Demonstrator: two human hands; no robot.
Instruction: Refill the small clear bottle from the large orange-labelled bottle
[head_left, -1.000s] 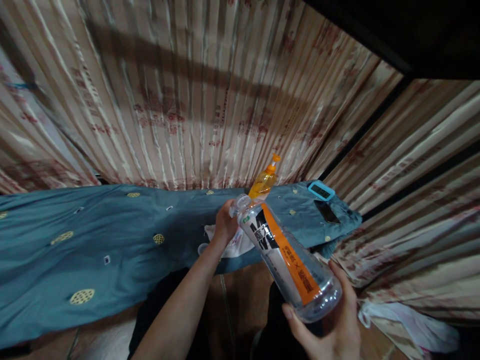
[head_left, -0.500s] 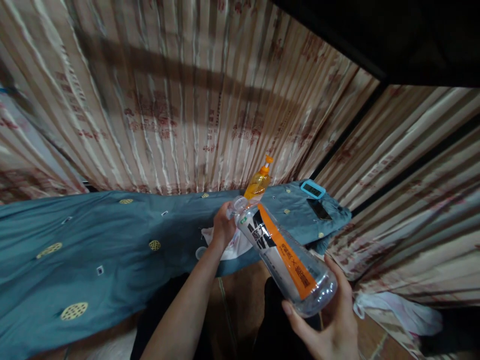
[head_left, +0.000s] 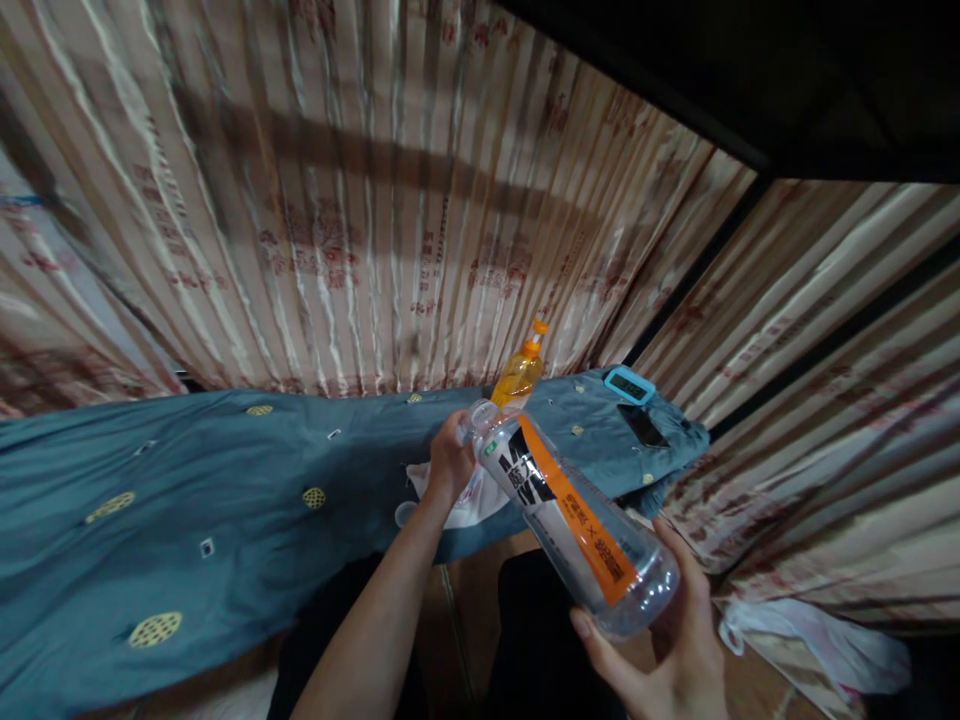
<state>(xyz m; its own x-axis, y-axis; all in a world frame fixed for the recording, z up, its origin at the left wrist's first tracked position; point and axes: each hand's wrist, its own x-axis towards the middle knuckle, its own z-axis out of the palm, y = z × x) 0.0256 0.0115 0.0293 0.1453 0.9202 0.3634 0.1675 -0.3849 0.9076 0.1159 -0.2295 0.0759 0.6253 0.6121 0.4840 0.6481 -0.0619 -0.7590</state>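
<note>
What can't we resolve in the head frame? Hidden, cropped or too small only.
- Bottle cap: the left hand wraps the neck, so whether a cap is on is hidden.
- Right hand: bottom edge crops the wrist; the bottle's base covers the palm.
- Blue timer: digits too small to read.
- White cloth: mostly behind the left hand and bottle.
- Orange pump bottle: lower part hidden behind the clear bottle.

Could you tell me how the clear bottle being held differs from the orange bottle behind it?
The clear bottle is tilted in both hands, the right hand at its base and the left hand at its neck; the orange bottle stands upright on the blue cloth. The clear bottle has a black, white and orange label; the orange bottle has a pump top. Both look like see-through plastic.
</note>
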